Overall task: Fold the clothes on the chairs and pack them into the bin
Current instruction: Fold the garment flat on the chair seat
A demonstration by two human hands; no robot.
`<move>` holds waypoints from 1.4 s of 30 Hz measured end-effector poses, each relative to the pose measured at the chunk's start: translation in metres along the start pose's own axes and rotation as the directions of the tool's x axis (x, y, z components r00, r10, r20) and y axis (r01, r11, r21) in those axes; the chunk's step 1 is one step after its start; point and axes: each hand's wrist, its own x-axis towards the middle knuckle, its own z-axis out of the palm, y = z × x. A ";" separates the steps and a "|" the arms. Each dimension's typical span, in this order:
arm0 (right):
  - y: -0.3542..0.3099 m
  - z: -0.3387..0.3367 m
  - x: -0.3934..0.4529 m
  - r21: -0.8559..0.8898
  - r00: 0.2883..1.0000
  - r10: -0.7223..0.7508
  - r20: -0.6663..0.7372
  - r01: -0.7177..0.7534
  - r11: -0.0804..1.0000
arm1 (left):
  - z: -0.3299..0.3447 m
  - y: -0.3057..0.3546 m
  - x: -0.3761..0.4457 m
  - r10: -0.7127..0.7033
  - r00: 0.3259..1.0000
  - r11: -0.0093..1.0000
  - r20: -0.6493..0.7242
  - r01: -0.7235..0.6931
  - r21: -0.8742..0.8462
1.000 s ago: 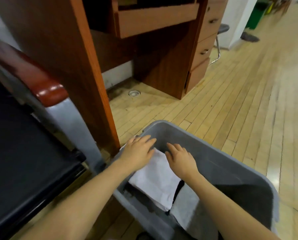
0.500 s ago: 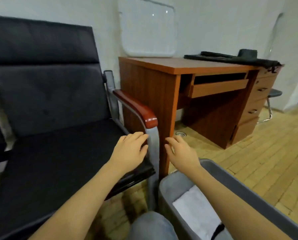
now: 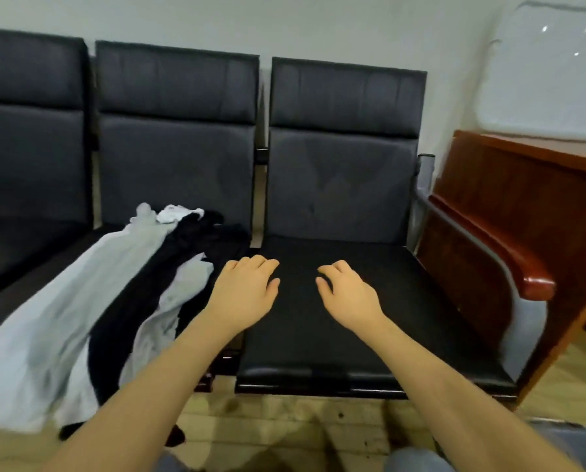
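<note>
Near edge: 2 bare forearms reach fwd over the wood floor (image 3: 278, 427). Left hand (image 3: 242, 294) and right hand (image 3: 347, 294) hover palm-down over the right chair seat (image 3: 318, 335), fingers loosely curled, slightly apart, holding nothing. Just left of the left hand, clothes (image 3: 90, 301), pale grey, white & black, lie unfolded in a heap across the middle chair seat, hanging off its front edge. Behind: 3 black chair backs (image 3: 346, 148) vs. wall. Far right: red-brown armrest (image 3: 523, 267), wood desk (image 3: 529, 185). Bin can't be made out.
</note>
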 end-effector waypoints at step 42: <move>-0.267 0.231 0.092 0.582 0.927 -0.318 0.198 0.150 0.799 | 0.018 -0.254 -0.129 -0.773 0.597 0.573 -0.215 0.513 -0.639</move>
